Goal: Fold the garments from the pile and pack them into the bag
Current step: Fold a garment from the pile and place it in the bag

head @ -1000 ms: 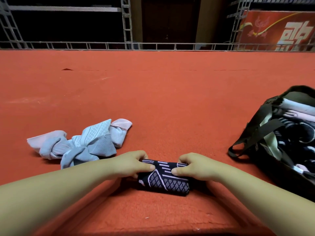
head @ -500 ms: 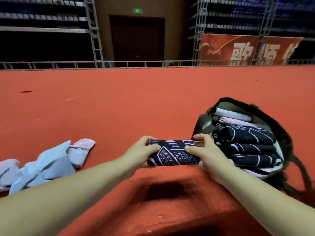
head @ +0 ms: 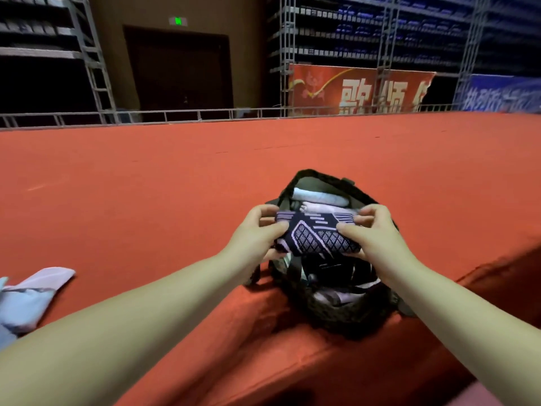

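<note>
A folded dark patterned garment (head: pixel 317 236) is pinched at its ends by the left hand (head: pixel 257 235) and right hand (head: pixel 371 232). It is held above the open bag (head: pixel 336 312) near the red platform's (head: pixel 175 186) front edge.

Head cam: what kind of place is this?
Probably a stage in an arena or hall. The red carpeted platform is edged by metal truss, with tiers of blue seating behind and a red banner below them. A green exit sign hangs over a dark doorway.
</note>
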Available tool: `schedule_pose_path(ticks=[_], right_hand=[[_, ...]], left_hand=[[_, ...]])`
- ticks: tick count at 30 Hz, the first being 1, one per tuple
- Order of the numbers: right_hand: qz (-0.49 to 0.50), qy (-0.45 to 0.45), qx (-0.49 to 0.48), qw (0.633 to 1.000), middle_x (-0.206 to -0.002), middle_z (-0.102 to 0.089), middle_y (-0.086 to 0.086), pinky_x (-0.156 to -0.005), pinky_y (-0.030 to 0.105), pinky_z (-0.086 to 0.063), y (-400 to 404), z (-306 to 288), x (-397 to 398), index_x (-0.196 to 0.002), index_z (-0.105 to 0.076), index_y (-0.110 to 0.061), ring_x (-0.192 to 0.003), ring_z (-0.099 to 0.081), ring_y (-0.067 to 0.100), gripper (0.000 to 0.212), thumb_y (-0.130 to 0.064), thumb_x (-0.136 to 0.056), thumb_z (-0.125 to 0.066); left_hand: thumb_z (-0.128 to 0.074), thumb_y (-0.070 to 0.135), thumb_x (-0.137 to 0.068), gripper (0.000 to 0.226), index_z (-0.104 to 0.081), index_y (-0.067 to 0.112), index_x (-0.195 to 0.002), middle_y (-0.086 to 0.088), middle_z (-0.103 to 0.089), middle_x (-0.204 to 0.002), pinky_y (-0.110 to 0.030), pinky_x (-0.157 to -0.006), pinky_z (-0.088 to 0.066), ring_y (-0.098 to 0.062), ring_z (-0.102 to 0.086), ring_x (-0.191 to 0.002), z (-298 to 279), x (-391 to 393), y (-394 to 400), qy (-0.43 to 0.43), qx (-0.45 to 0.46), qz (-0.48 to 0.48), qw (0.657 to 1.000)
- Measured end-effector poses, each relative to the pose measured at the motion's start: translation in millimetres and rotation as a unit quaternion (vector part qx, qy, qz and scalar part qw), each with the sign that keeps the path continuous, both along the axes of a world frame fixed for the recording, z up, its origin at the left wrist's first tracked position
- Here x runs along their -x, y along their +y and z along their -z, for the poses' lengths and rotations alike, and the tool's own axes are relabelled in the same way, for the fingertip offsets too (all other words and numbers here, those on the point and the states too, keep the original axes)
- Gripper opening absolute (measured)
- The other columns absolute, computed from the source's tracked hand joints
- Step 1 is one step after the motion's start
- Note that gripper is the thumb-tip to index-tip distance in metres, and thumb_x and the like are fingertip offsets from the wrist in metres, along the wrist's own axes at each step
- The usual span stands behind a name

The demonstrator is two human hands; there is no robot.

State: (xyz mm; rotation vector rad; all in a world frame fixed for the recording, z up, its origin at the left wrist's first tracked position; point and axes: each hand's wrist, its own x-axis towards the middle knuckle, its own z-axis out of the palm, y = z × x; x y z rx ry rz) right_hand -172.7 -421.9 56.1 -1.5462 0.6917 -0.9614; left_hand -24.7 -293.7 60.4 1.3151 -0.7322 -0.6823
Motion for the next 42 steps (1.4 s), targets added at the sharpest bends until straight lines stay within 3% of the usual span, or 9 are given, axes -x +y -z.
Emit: schedule_pose_path(ticks=[6, 10, 14, 19, 23, 29, 32, 35, 42], right_hand=[[0.036, 0.024, 0.043, 0.998, -0.095, -0.051, 0.0, -0.076, 0.044, -0.055, -65, -12, -37, -0.093, -0.045, -0.02, -0.092, -0.06, 0.026, 0.027, -0.017, -0.083, -0.069], [0.06, 0.117, 0.163, 0.978, -0.091, -0.057, -0.002, -0.073, 0.028, -0.04, -96, -12, -47, -0.094, -0.053, -0.017, -0.084, -0.054, 0.017, 0.014, -0.022, -0.087, -0.065], [0.093, 0.232, 0.257, 0.934, -0.1, -0.062, 0.009, -0.073, 0.026, -0.037, -118, -9, -49, -0.09, -0.06, -0.014, -0.086, -0.055, 0.021, 0.007, -0.02, -0.088, -0.057], [0.097, 0.34, 0.417, 0.837, -0.108, -0.06, 0.017, -0.091, 0.043, -0.045, -114, 1, -53, -0.085, -0.066, -0.008, -0.105, -0.054, 0.037, 0.038, -0.034, -0.093, -0.039], [-0.09, 0.343, 0.398, 0.846, -0.12, -0.062, 0.001, -0.099, 0.045, -0.04, -112, 10, -48, -0.112, -0.061, -0.021, -0.113, -0.054, 0.023, 0.052, -0.051, -0.092, -0.024], [-0.11, 0.441, 0.306, 0.836, -0.151, -0.037, 0.003, -0.116, 0.043, -0.02, -124, 16, -50, -0.143, -0.04, -0.03, -0.141, -0.03, 0.024, 0.057, -0.055, -0.097, -0.016], [-0.041, 0.422, 0.374, 0.825, -0.119, -0.06, 0.009, -0.099, 0.048, -0.039, -113, -2, -55, -0.102, -0.065, -0.027, -0.117, -0.05, 0.035, 0.069, -0.067, -0.085, -0.011], [0.013, 0.321, 0.435, 0.841, -0.076, -0.051, 0.001, -0.073, 0.04, -0.043, -92, -12, -62, -0.061, -0.043, -0.026, -0.083, -0.053, 0.029, 0.046, -0.057, -0.086, -0.021], [-0.07, 0.25, 0.466, 0.846, -0.104, -0.064, 0.004, -0.089, 0.038, -0.042, -12, -19, -126, -0.101, -0.065, -0.017, -0.103, -0.055, 0.025, 0.029, -0.037, -0.095, -0.045]], left_hand=[[-0.054, 0.003, -0.09, 0.033, -0.053, 0.02, -0.119, -0.003, -0.046, -0.128, -0.033, -0.076, -0.058, -0.014, -0.059, -0.099, -22, -12, -59, -0.043, 0.039, -0.068, 0.996], [-0.053, 0.008, -0.086, 0.04, -0.053, 0.016, -0.126, -0.003, -0.052, -0.125, -0.041, -0.093, -0.052, -0.018, -0.059, -0.108, -16, -18, -85, -0.098, 0.021, -0.065, 0.993], [-0.051, 0.028, -0.073, 0.059, -0.053, 0.02, -0.131, 0.001, -0.052, -0.133, -0.029, -0.103, -0.039, -0.017, -0.05, -0.122, -3, -20, -97, -0.285, -0.086, -0.024, 0.954], [-0.05, 0.026, -0.093, 0.053, -0.037, 0.022, -0.144, 0.003, -0.026, -0.155, -0.026, -0.117, -0.016, -0.01, -0.024, -0.142, 15, -27, -111, -0.382, -0.163, 0.032, 0.909], [-0.041, 0.034, -0.099, 0.052, -0.028, 0.022, -0.148, 0.004, -0.015, -0.158, -0.033, -0.12, -0.008, -0.006, -0.011, -0.145, 13, -23, -117, -0.332, -0.165, 0.081, 0.925], [-0.033, 0.044, -0.099, 0.052, -0.025, 0.029, -0.149, 0.004, -0.02, -0.158, -0.033, -0.119, -0.011, -0.013, -0.016, -0.145, 11, -21, -118, -0.338, -0.213, 0.094, 0.912], [-0.034, 0.041, -0.1, 0.049, -0.032, 0.026, -0.146, 0.006, -0.03, -0.153, -0.026, -0.113, -0.02, -0.011, -0.027, -0.14, 1, -24, -104, -0.316, -0.175, 0.081, 0.929], [-0.036, 0.038, -0.101, 0.041, -0.045, 0.022, -0.137, 0.009, -0.05, -0.132, -0.022, -0.094, -0.032, -0.008, -0.045, -0.122, -7, -39, -77, -0.313, -0.157, 0.052, 0.935], [-0.05, 0.03, -0.096, 0.025, -0.059, 0.021, -0.118, 0.005, -0.059, -0.112, -0.023, -0.077, -0.039, -0.009, -0.052, -0.094, 0, -107, 20, -0.317, -0.208, 0.004, 0.925]])
